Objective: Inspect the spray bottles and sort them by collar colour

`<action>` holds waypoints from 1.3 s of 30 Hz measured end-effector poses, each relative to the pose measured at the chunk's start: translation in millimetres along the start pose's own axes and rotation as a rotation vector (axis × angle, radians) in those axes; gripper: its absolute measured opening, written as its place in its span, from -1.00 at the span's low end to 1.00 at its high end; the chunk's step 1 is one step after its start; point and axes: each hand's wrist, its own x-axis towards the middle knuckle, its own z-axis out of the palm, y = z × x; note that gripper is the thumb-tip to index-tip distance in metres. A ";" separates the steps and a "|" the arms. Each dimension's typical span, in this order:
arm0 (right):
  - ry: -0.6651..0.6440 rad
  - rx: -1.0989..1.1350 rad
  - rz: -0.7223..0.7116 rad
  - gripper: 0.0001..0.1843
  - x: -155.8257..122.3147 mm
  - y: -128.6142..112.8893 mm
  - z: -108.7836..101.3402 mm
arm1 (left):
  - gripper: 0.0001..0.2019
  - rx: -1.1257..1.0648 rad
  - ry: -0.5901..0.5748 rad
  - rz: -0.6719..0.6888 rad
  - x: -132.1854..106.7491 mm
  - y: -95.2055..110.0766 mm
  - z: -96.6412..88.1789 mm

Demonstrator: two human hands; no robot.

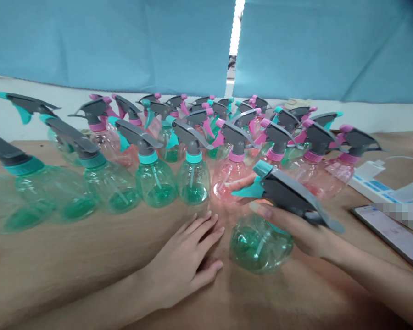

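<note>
At left, green bottles stand along the front of the group on the counter; each one I can make out carries its head. Those at the far side overlap too much for a count. My left hand lies palm down at near centre, fingers loosely spread and slightly bent, holding nothing. Pink bottles continue the front to the right, likewise headed; both colours mix behind. My right hand, near and right of centre, is closed around the neck of the held bottle, a green one, just right of my left fingertips. Whether its base touches the counter I cannot tell.

In my judgement, every bottle in sight is whole: I note no bare neck and no loose head. The held bottle alone is near of the group; whether work on it is outstanding, I cannot establish.

Materials, left to right: the far curtain is blue, flat and faintly creased. The green bottles are clear, rounded plastic, darker at the base, with pale tubes inside. The counter is brown, smooth and wood-like. Front heads are dark grey with curved levers, their nozzles and collars matching turquoise or pink. Far right, a white power strip with blue panels; nearer, a flat phone, screen lit.
</note>
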 end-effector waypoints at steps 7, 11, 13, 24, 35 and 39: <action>-0.003 0.023 -0.013 -0.71 -1.5 -2.7 3.1 | -0.46 0.001 -0.001 0.008 0.1 -0.9 -0.6; -0.025 0.032 -0.011 -0.71 0.8 -2.2 2.1 | -0.46 0.004 -0.004 0.005 0.6 -0.8 -0.5; -0.049 0.042 -0.008 -0.71 1.2 -1.6 1.1 | -0.46 0.007 -0.012 0.006 1.2 -0.8 -1.1; -0.088 0.114 -0.017 -0.70 2.1 -5.1 3.7 | -0.46 0.003 0.007 0.021 -2.0 -0.6 0.1; -0.070 0.000 -0.046 -0.69 5.7 -6.4 3.0 | -0.46 -0.003 0.035 0.030 -1.9 -2.5 2.6; -0.027 -0.048 -0.048 -0.72 3.2 -4.8 1.8 | -0.46 0.002 0.022 0.029 -1.7 -1.5 1.8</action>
